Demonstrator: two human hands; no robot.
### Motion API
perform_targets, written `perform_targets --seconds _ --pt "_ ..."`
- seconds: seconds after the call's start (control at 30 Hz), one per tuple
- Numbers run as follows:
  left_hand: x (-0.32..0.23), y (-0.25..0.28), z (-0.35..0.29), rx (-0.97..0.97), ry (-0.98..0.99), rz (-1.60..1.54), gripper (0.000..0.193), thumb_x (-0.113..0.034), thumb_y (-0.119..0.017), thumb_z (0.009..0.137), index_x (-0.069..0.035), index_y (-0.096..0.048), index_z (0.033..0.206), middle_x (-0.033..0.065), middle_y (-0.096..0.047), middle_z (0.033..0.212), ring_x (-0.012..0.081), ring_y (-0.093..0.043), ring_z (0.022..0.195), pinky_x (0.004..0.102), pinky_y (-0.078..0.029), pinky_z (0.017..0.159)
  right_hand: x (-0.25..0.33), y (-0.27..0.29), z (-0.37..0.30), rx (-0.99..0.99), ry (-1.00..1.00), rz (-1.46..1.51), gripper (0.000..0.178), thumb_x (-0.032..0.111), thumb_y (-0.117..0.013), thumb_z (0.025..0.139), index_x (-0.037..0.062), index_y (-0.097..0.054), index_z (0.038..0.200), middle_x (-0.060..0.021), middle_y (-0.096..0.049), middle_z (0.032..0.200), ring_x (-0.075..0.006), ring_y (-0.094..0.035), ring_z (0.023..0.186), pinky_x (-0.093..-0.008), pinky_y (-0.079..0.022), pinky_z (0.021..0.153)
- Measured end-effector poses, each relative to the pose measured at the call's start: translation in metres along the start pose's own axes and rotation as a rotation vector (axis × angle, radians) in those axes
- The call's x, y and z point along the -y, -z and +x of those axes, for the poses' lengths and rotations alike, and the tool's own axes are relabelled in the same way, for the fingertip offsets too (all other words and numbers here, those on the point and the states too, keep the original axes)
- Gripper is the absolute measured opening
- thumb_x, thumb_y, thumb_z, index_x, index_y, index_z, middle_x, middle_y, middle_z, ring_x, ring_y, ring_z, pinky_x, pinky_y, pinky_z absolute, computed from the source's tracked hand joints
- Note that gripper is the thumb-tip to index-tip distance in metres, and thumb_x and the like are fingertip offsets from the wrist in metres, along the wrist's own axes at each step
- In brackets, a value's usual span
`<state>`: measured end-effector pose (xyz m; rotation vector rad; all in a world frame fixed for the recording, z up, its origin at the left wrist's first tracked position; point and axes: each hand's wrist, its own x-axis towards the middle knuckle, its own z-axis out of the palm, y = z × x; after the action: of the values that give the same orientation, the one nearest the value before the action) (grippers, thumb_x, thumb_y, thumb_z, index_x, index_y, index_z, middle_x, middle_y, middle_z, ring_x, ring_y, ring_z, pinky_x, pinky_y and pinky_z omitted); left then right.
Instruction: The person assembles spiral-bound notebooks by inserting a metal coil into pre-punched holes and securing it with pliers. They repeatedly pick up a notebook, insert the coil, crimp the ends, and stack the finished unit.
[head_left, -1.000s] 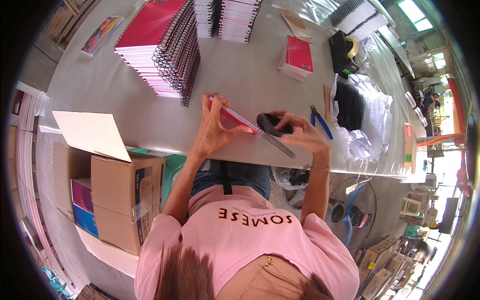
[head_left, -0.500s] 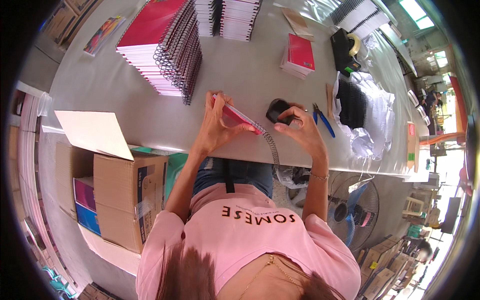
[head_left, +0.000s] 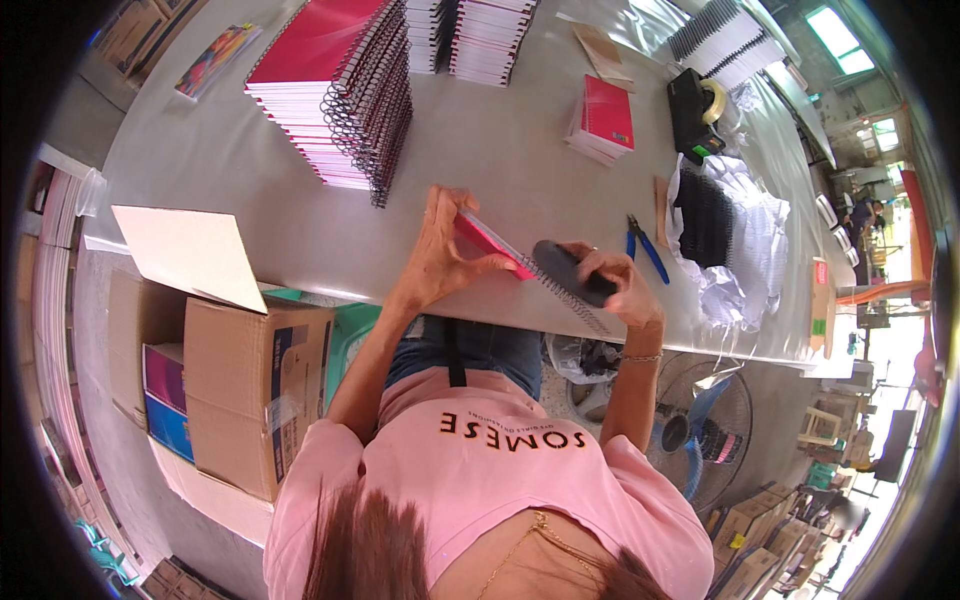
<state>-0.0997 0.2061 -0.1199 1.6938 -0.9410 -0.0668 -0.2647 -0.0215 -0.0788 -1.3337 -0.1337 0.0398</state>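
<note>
My left hand [head_left: 436, 258] grips a thin red-covered notebook [head_left: 480, 238] by its ends, thumb at the near end and fingers at the far end. A dark spiral coil [head_left: 578, 303] runs out from the notebook's near end toward the lower right, over the table edge. In my right hand [head_left: 625, 287] is a black, rounded oval object [head_left: 568, 268], its exact kind unclear. It lies along the coil just beyond the notebook, seemingly against it. Right of that hand, blue-handled cutters [head_left: 650, 250] rest on the table.
Tall stacks of spiral-bound red notebooks [head_left: 318, 48] stand at the back left. A smaller red pile [head_left: 606, 112] sits farther right, near a tape dispenser [head_left: 688, 110]. Black coils [head_left: 704, 215] lie on crumpled white wrapping. Below the table are an opened cardboard box [head_left: 230, 390] and a fan [head_left: 700, 440].
My right hand has moved slightly down and right, tilting the black object, which now lies along the coil. The coil, formerly hanging in a curve, is now straighter. The left hand still holds the notebook.
</note>
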Motion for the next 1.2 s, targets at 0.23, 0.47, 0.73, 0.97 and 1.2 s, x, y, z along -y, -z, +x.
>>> perform_targets --seconds 0.23,0.47,0.73,0.97,1.2 --pt "-0.002 0.002 0.0 -0.02 0.027 -0.047 0.103 -0.031 -0.098 0.053 -0.007 -0.032 0.129 0.0078 -0.039 0.112 0.0223 -0.044 0.103 0.0351 -0.04 0.093 0.021 -0.009 0.012 -0.283 -0.122 -0.438 0.05 0.04 -0.085 0.073 0.0001 -0.071 0.099 -0.0089 -0.063 0.106 -0.0178 -0.057 0.102 -0.0307 -0.045 0.085" --pt "0.006 0.002 0.0 0.012 0.121 -0.172 0.108 -0.031 -0.098 0.054 -0.004 -0.029 0.134 0.0125 -0.041 0.128 0.0271 -0.046 0.119 0.0394 -0.039 0.104 0.013 -0.002 0.013 -0.306 -0.195 -0.344 0.047 0.042 -0.082 0.076 0.0019 -0.07 0.098 -0.0099 -0.064 0.109 -0.015 -0.058 0.095 -0.0278 -0.045 0.084" --pt "0.001 0.004 0.003 0.068 0.148 -0.207 0.109 -0.029 -0.098 0.056 -0.004 -0.028 0.136 0.0129 -0.04 0.133 0.0277 -0.044 0.124 0.0395 -0.037 0.107 0.034 -0.026 0.019 -0.083 -0.097 -0.129 0.038 0.031 -0.083 0.079 0.0009 -0.07 0.098 -0.0021 -0.061 0.095 -0.0097 -0.053 0.088 -0.0237 -0.042 0.077" --pt "0.003 0.004 0.003 0.108 0.207 -0.257 0.107 -0.029 -0.098 0.056 -0.005 -0.03 0.135 0.013 -0.04 0.132 0.0277 -0.043 0.126 0.0384 -0.035 0.108 0.041 -0.034 0.034 -0.201 -0.235 -0.268 0.034 0.026 -0.083 0.08 0.0013 -0.07 0.099 0.0008 -0.062 0.091 -0.0064 -0.053 0.08 -0.0212 -0.041 0.07" --pt "0.006 0.002 0.001 0.12 0.24 -0.312 0.103 -0.022 -0.097 0.057 -0.005 -0.031 0.134 0.0127 -0.042 0.129 0.0255 -0.045 0.121 0.0369 -0.034 0.106 0.049 -0.035 0.036 -0.041 -0.346 -0.159 0.047 0.02 -0.089 0.071 -0.001 -0.068 0.108 -0.0112 -0.056 0.127 -0.0181 -0.051 0.119 -0.0319 -0.038 0.102"
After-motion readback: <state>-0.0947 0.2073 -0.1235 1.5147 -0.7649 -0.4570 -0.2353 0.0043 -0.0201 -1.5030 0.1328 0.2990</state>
